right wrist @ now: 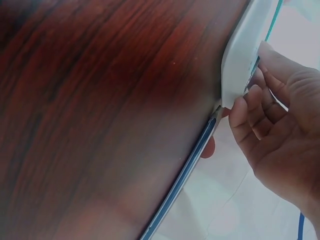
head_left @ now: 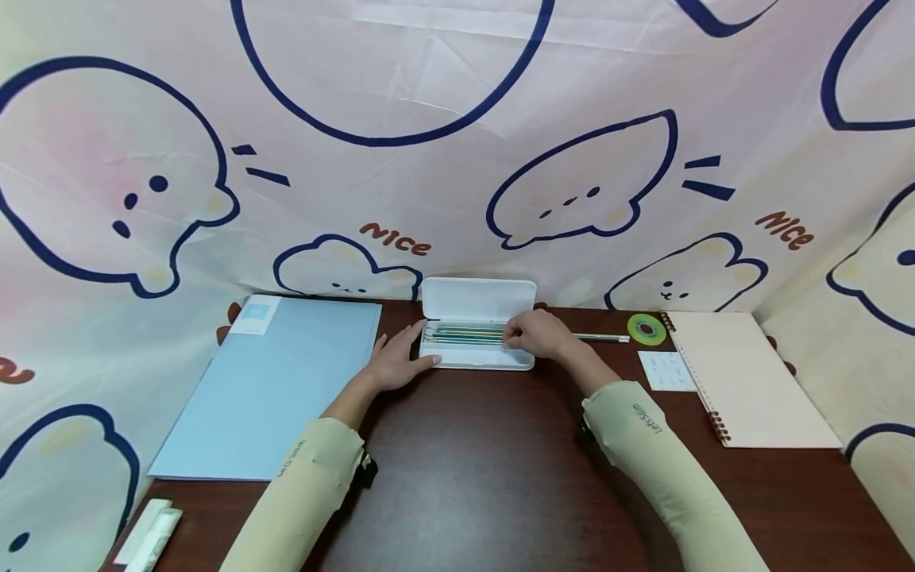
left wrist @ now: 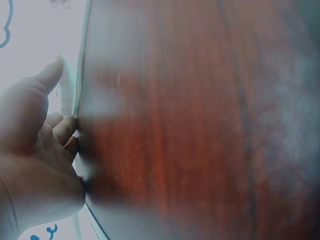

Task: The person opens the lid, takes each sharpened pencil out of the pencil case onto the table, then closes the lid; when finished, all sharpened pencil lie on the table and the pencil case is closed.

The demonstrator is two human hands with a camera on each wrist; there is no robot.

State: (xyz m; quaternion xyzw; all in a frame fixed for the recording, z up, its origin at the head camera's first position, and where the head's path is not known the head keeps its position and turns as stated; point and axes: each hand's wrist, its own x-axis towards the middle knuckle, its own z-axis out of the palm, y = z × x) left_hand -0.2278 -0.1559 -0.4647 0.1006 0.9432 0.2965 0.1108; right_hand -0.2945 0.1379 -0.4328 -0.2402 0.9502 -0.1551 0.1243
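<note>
At the far side of the table (head_left: 472,461), a person appears to be arranging pencils (head_left: 465,334) in an open white case (head_left: 479,357). The left hand (head_left: 390,362) is spread, touching the case's edge; the right hand (head_left: 538,334) bends its fingers over the pencils' right ends, though I can't tell whether it pinches one. Next, I'd say, calls for fine fingertip work and a steady case. A loose pencil (head_left: 604,338) lies just to the right, partly hidden behind that hand. The blue folder (head_left: 279,389) and spiral notebook (head_left: 750,373) block nothing.
</note>
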